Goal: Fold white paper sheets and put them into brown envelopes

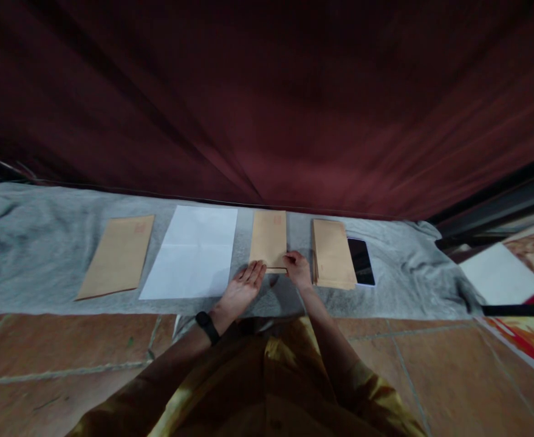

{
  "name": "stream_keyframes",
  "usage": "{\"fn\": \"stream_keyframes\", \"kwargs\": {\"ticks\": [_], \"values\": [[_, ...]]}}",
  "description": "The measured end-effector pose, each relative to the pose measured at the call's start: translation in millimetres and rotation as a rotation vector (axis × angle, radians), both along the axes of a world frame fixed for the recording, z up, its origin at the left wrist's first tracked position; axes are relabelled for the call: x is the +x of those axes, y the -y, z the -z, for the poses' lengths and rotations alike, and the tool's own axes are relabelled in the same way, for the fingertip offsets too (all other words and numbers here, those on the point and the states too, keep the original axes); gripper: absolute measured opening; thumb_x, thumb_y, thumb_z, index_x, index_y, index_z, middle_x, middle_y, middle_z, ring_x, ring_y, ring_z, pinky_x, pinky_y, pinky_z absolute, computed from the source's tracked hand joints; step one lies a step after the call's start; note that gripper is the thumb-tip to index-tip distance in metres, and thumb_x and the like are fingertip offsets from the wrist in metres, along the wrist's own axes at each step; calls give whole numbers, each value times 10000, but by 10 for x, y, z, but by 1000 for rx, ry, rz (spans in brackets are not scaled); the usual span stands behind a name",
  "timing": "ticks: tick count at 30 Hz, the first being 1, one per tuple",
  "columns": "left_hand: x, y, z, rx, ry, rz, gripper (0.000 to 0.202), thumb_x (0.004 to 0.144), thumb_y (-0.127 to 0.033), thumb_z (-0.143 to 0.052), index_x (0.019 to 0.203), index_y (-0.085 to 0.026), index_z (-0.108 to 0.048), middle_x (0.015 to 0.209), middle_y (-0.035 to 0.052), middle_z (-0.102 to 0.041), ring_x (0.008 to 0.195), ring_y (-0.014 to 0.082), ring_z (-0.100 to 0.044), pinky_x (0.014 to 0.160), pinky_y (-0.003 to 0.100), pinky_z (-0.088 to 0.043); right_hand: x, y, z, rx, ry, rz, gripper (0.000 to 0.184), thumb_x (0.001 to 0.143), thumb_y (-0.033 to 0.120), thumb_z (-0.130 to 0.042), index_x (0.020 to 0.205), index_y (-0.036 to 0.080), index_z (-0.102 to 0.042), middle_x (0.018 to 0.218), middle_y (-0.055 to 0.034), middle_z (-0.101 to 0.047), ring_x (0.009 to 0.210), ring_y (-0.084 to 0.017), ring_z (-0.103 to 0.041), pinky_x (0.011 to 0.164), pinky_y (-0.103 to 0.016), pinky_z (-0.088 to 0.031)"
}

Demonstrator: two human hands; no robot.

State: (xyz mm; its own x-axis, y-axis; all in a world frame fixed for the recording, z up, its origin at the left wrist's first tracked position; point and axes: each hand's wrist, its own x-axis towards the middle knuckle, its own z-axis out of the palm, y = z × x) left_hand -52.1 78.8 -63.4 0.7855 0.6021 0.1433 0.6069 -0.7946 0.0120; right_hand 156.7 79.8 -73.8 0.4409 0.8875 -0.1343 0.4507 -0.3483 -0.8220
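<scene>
Brown envelope [268,238] lies on grey cloth [406,273], its near end between left hand [243,290], fingers extended at one edge, and right hand [298,270], curled at the other, fingertips partly hidden, grip impossible to tell

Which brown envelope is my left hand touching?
The middle envelope, between the white paper and envelope stack; your left hand touches its near-left corner, not the others.
</scene>
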Motion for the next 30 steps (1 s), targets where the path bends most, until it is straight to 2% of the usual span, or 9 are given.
{"fn": "stream_keyframes", "kwargs": {"ticks": [2, 5, 9, 11, 13, 15, 16, 22, 30], "values": [[9, 75, 37, -4, 46, -2, 556, 948, -72, -426, 1500, -131, -469, 1550, 155, -505, 1451, 238, -459, 1168, 421, -420, 11, 6, 2, -1, 32, -6, 226, 920, 250, -535, 1009, 157, -721, 827, -41, -750, 584, -144, -667, 531, -228, -547], [27, 171, 78, -26, 118, -41, 475, 1012, -234, -462, 1472, -123, -505, 1546, 149, -512, 1466, 244, -439, 1198, 429, -392, 19, 41, -25, 5, 85, -19, 211, 937, 214, -536, 1029, 152, -714, 888, -63, -755, 732, -169, -709, 711, -263, -579], [27, 194, 107, -66, 156, -81, 501, 1026, -352, -471, 1453, -93, -520, 1541, 160, -514, 1460, 254, -448, 1195, 435, -404, -19, 202, -95, 83, 346, -50, 300, 994, 199, -483, 1224, 132, -663, 1137, -142, -727, 1021, -228, -706, 920, -335, -557], [13, 181, 111, -76, 155, -71, 512, 1023, -344, -470, 1467, -92, -504, 1551, 158, -501, 1465, 253, -440, 1200, 439, -400, -88, 332, -112, 168, 478, -149, 351, 1026, 213, -440, 1310, 129, -629, 1252, -159, -692, 1172, -240, -655, 1016, -360, -527], [5, 174, 106, -81, 149, -64, 518, 1018, -312, -456, 1479, -79, -487, 1553, 163, -496, 1472, 252, -429, 1202, 440, -397, -196, 467, -98, 248, 517, -330, 389, 1046, 216, -403, 1372, 157, -606, 1338, -130, -670, 1276, -210, -600, 1101, -357, -483], [13, 183, 94, -77, 132, -57, 520, 1007, -256, -427, 1486, -60, -477, 1554, 172, -494, 1482, 251, -414, 1210, 438, -385, -319, 585, -56, 277, 561, -496, 422, 1048, 263, -433, 1438, 172, -564, 1438, -111, -617, 1367, -214, -534, 1186, -405, -410], [25, 195, 88, -70, 120, -57, 523, 997, -226, -414, 1487, -54, -477, 1555, 172, -493, 1487, 252, -405, 1217, 438, -374, -375, 633, -28, 266, 582, -515, 447, 1049, 286, -441, 1465, 156, -538, 1473, -114, -589, 1394, -221, -509, 1206, -419, -385], [124, 269, 92, -21, 63, -103, 560, 953, -161, -383, 1491, -38, -476, 1542, 182, -505, 1494, 258, -392, 1237, 433, -334, -504, 786, 92, 192, 691, -420, 508, 1065, 315, -402, 1519, 99, -466, 1561, -135, -486, 1467, -245, -427, 1233, -442, -327], [131, 237, 33, -61, 69, -95, 545, 954, -201, -419, 1477, -70, -503, 1549, 157, -506, 1483, 270, -408, 1217, 449, -357, -539, 828, 106, 175, 728, -306, 527, 1062, 350, -411, 1527, 108, -457, 1549, -141, -498, 1450, -270, -452, 1227, -473, -305]]}}
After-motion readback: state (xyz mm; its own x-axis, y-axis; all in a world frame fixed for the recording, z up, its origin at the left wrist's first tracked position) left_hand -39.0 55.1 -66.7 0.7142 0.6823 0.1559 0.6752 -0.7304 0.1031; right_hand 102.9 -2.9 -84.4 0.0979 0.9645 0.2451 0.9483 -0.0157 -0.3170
